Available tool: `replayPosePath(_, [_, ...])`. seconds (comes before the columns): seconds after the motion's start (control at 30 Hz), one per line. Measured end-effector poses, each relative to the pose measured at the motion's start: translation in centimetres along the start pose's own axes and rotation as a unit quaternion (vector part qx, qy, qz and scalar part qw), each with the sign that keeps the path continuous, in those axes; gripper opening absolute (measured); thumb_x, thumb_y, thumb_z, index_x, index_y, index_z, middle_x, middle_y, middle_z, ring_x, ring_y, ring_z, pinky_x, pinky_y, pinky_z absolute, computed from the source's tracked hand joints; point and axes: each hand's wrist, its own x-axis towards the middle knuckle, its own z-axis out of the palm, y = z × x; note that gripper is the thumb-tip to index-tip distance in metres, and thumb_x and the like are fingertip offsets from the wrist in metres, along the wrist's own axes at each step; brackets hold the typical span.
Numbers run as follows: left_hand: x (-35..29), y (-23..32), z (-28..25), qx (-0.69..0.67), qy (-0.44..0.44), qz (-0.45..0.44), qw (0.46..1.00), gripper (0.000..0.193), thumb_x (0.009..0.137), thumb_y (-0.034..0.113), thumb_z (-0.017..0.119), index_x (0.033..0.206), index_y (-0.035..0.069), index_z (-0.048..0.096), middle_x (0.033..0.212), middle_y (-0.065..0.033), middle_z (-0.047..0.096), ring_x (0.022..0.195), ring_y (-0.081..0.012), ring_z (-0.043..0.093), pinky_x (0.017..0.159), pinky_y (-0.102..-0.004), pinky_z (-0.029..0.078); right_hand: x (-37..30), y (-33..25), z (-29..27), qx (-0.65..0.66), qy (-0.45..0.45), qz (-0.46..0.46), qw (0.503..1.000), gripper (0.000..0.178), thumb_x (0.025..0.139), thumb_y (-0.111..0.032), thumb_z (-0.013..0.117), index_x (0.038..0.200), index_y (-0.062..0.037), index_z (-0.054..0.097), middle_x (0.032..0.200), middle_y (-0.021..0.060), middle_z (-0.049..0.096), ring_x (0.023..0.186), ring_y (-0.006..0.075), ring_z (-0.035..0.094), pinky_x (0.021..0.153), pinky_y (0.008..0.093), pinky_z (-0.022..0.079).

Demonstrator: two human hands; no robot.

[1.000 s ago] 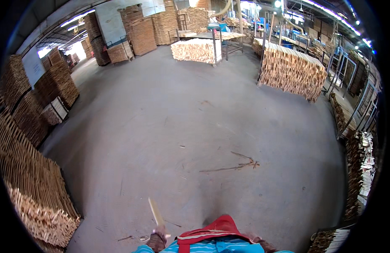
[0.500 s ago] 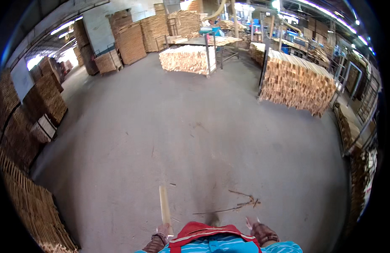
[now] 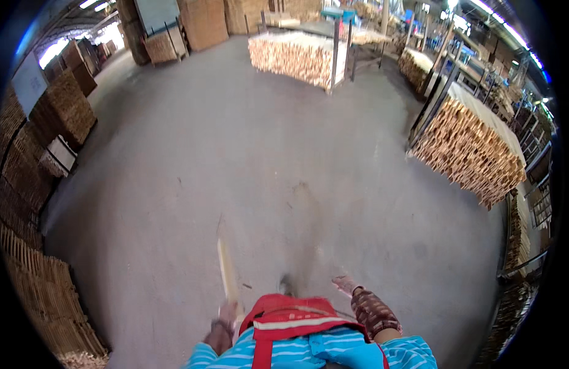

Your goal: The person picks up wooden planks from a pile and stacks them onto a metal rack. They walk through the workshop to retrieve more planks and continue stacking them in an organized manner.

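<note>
My left hand (image 3: 228,310) is closed around the lower end of a pale, narrow wooden strip (image 3: 226,269), which points forward over the grey floor. To the right of the red apron (image 3: 290,305), my right hand (image 3: 346,285) reaches out low with nothing in it. Its fingers look stretched, though they are slightly blurred. A patterned brown sleeve cover (image 3: 375,310) wraps the right forearm.
Grey concrete floor (image 3: 247,154) spreads ahead. A rack of stacked wooden strips (image 3: 472,144) stands at the right, another stack (image 3: 294,58) at the far middle. Tall wood stacks (image 3: 42,289) line the left. A small chip (image 3: 246,285) lies near the strip.
The view has tilted and shifted, with the right stack now lower and nearer. My right hand has swung forward and left. The strip stays in my left hand; the dark twig-like scraps are out of view.
</note>
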Motion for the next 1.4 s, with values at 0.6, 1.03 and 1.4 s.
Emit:
replayPosePath(0.6, [16.9,58.1,52.1,-0.155,-0.452,0.13,0.869,0.045,0.091,0.007,0.061,0.136,0.001,0.053,0.114,-0.016,0.066,0.096,-0.03,0.069,0.087,-0.0442,0.06,26.4,-5.4,-24.6,0.42,0.107,0.262,0.862,0.023,0.092,-0.034,0.062,0.079,-0.0151,0.059,0.068,0.0005,0.054,0.055,0.014,0.05,0.047,0.032,0.036])
replayPosePath(1.03, [36.9,74.6,66.0,-0.12,-0.301,0.119,0.939,0.029,0.101,0.017,0.056,0.125,0.0,0.058,0.099,-0.0151,0.069,0.077,-0.0246,0.07,0.067,-0.0406,0.061,59.2,-19.3,-41.7,-0.052,0.061,-0.066,0.995,0.034,0.096,-0.033,0.054,0.104,-0.006,0.073,0.08,0.01,0.068,0.08,0.0191,0.067,0.071,0.0384,0.052])
replayPosePath(1.4, [54.7,99.8,75.9,-0.028,-0.11,0.195,0.974,0.028,0.1,0.019,0.054,0.119,-0.002,0.058,0.087,-0.0119,0.067,0.069,-0.0231,0.069,0.059,-0.0367,0.06,67.3,-24.0,-54.5,0.312,0.151,0.344,0.873,0.023,0.094,-0.03,0.063,0.085,-0.0092,0.064,0.068,0.0077,0.063,0.055,0.0229,0.06,0.047,0.0407,0.045])
